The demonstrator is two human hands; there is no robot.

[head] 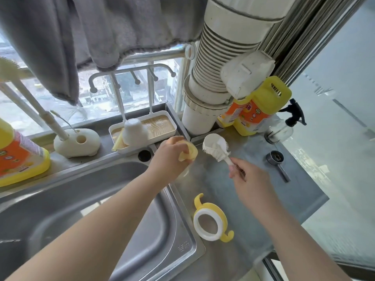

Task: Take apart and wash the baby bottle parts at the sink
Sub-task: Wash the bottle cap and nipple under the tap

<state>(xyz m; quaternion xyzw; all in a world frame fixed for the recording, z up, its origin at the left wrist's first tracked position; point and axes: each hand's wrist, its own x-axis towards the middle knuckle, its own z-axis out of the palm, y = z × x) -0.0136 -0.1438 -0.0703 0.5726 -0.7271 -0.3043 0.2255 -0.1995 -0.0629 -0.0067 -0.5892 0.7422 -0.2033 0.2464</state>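
Observation:
My left hand [169, 154] grips a pale yellow baby bottle part [190, 152] over the sink's right rim, its fingers curled round it; a clear piece shows just below the hand. My right hand [248, 176] pinches the handle of a white bottle brush [215, 148], whose bristled head points up and away, just right of the yellow part. A yellow handle ring with a white collar [210, 220] lies flat on the steel counter near me, right of the sink [85, 199].
A white drying tray [162, 126] with an upturned white cup [135, 131] stands behind the sink. Yellow detergent bottles stand at far left [18, 159] and back right [257, 110]. A brush holder [78, 142], spray bottle [288, 126] and small metal scoop [277, 162] are nearby.

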